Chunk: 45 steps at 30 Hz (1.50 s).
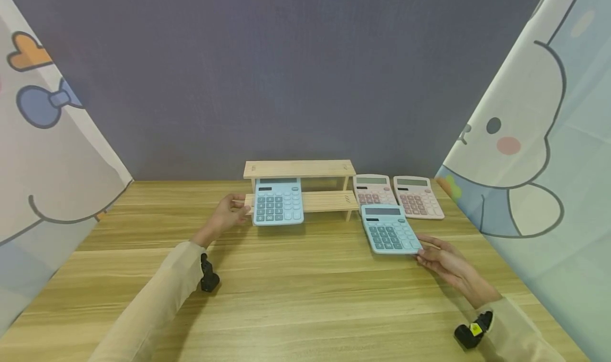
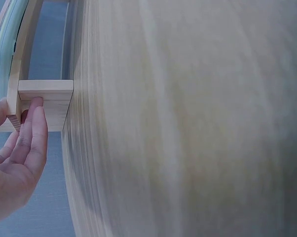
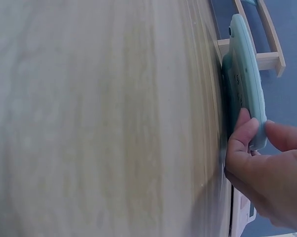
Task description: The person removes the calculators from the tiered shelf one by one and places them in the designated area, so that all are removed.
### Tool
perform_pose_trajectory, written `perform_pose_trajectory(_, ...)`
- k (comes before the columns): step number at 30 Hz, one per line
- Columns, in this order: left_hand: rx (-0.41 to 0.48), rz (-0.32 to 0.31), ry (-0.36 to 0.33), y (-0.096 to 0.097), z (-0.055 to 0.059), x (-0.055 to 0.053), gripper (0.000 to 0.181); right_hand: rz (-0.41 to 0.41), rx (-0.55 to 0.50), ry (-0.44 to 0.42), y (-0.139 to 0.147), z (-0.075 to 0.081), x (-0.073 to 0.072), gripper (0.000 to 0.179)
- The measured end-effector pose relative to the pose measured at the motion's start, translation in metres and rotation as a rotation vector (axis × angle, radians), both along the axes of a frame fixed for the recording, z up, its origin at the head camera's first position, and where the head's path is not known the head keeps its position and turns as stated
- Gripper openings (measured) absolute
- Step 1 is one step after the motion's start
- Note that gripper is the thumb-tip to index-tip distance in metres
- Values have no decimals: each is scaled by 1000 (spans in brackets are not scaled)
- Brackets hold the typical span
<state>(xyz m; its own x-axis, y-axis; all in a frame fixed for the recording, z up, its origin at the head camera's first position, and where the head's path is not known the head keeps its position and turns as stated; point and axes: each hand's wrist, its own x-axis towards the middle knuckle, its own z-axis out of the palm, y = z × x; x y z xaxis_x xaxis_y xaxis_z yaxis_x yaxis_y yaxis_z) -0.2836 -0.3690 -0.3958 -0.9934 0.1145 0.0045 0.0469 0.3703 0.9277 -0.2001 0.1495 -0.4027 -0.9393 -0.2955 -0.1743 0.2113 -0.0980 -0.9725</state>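
A small two-tier wooden shelf (image 1: 329,200) stands at the back of the table, and a blue calculator (image 1: 279,203) leans on its lower board at the left. My left hand (image 1: 230,213) grips the left end of that lower board, thumb on top and fingers underneath, as the left wrist view shows. Between thumb and fingers, my right hand (image 1: 446,261) pinches the lower right corner of a second blue calculator (image 1: 389,229). In the right wrist view this calculator (image 3: 247,74) is tilted, its near edge raised off the wood.
Two pink-and-white calculators (image 1: 417,197) lie at the back right, beside the shelf; the held blue one partly covers the left of them. A dark grey panel (image 1: 305,76) rises behind the wooden table (image 1: 305,309). Cartoon-printed cloth (image 1: 525,155) hangs at both sides.
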Motion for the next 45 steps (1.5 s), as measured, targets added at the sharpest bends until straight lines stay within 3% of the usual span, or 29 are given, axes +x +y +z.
perform_pose_trajectory(3,3,2,6,0,1,1,45,-7,12,11,-1,1,0,45)
perform_pose_trajectory(9,-5,-4,0,-1,0,0,47,-52,95,13,-6,3,-1,64)
perform_pose_trajectory(15,-7,-1,-4,-1,-1,0,47,-58,207,24,-8,4,-2,70)
perform_pose_trajectory(25,-14,1,1,0,0,1,47,-59,425,74,-12,3,-1,67)
perform_pose_trajectory(37,-9,-5,-6,0,1,1,47,-97,588,127,-16,1,-3,61)
perform_pose_trajectory(45,-10,-9,-16,-1,1,1,47,-84,641,161,-17,4,-2,57)
